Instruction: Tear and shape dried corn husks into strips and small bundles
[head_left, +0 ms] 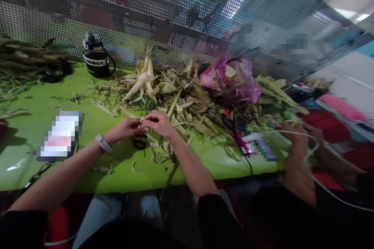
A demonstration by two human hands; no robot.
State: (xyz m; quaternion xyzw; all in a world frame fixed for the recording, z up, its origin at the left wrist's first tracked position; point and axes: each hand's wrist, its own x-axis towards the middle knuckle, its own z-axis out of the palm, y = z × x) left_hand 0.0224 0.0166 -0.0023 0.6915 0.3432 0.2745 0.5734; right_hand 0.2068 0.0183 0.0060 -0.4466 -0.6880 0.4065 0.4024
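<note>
The fingers of the left hand [131,128] and of the right hand [160,123] are pinching a small pale piece [143,127] between them, with the fingertips almost meeting. The piece is looking like a plant husk, but the fingers are partly hiding it, so I cannot tell its full shape. It is being held over the near edge of the pile of dry husks [201,111]. A pale wristband [103,144] is circling the left wrist. Just below the left hand, a dark looped object [139,143] is lying on the green table [117,175].

Beyond the hands, a pale husk form [146,79] with spreading strips is resting on the pile, and a pink plastic bag [230,79] is sitting at the right part of it. A black bottle [97,59] is standing upright behind, near a perforated panel [163,19]. To the left, a phone [60,134] is lying with a bright, blurred screen. At the right, another person's hands [298,134] are working near some husks; what they are holding I cannot tell.
</note>
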